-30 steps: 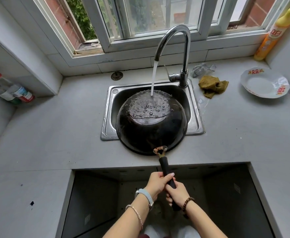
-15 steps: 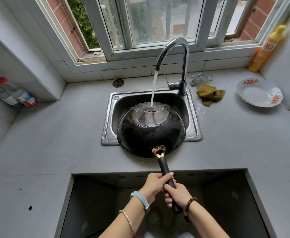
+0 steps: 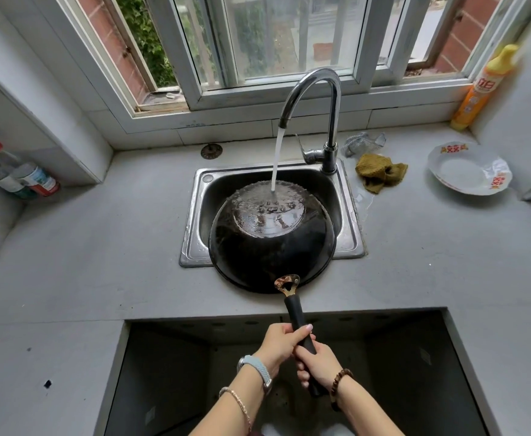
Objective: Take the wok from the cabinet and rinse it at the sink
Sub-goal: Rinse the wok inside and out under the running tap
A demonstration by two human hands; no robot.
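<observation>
A black wok [image 3: 272,243] lies upside down over the steel sink [image 3: 201,215], its near rim reaching past the sink's front edge. Water runs from the curved tap [image 3: 313,99] onto the far side of the wok's wet bottom. The wok's black handle [image 3: 295,313] points toward me. My left hand [image 3: 281,341] grips the handle from the left. Just behind it, my right hand [image 3: 316,363] grips the handle's end, fingers wrapped round it.
A yellow cloth [image 3: 379,171] and a clear scrap lie right of the tap. A white plate [image 3: 468,169] and a yellow bottle [image 3: 481,89] stand far right. Bottles [image 3: 22,177] lie at the left wall. An open recess [image 3: 289,366] in the counter is below my hands.
The wok has tilted with its far side lower, so the stream now lands near the far edge of its bottom. Both hands keep their hold on the handle.
</observation>
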